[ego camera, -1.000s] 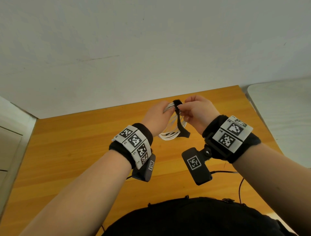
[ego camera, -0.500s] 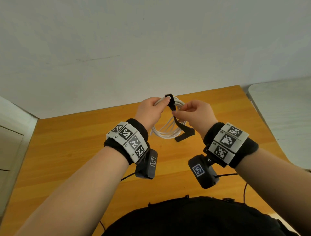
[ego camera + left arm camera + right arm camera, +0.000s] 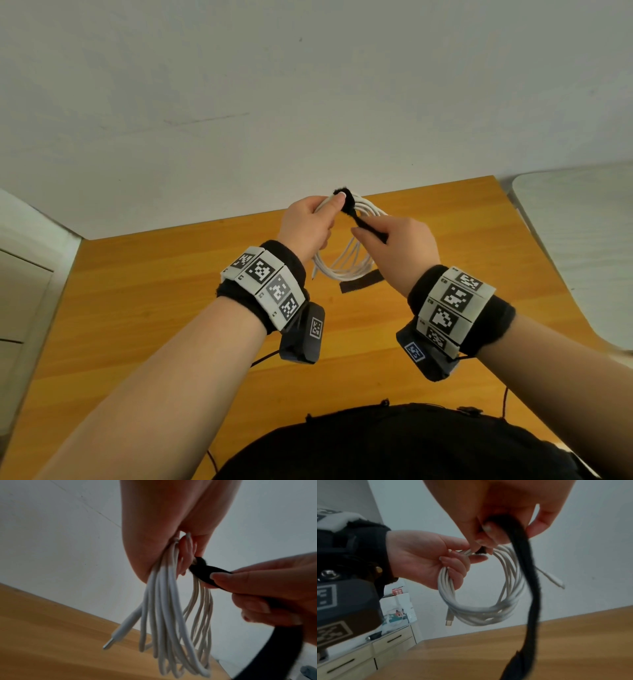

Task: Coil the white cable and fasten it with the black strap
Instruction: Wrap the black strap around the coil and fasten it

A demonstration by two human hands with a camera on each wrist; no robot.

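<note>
The white cable hangs as a coil of several loops above the wooden table. My left hand grips the top of the coil, with its thumb by the black strap wrapped there. My right hand pinches the strap just right of the wrap and holds it taut. The strap's free tail hangs down below the hand, and its end shows under the coil. One metal plug dangles at the coil's left side.
A pale wall rises behind the table's far edge. A light cabinet with drawers stands to the left, with small boxes on top. A white tabletop adjoins on the right. Thin black wires run from the wrist cameras.
Both hands have risen and moved away from me with the coil. My right hand has drawn the strap out to the right, away from the left hand, so it now stretches taut.
</note>
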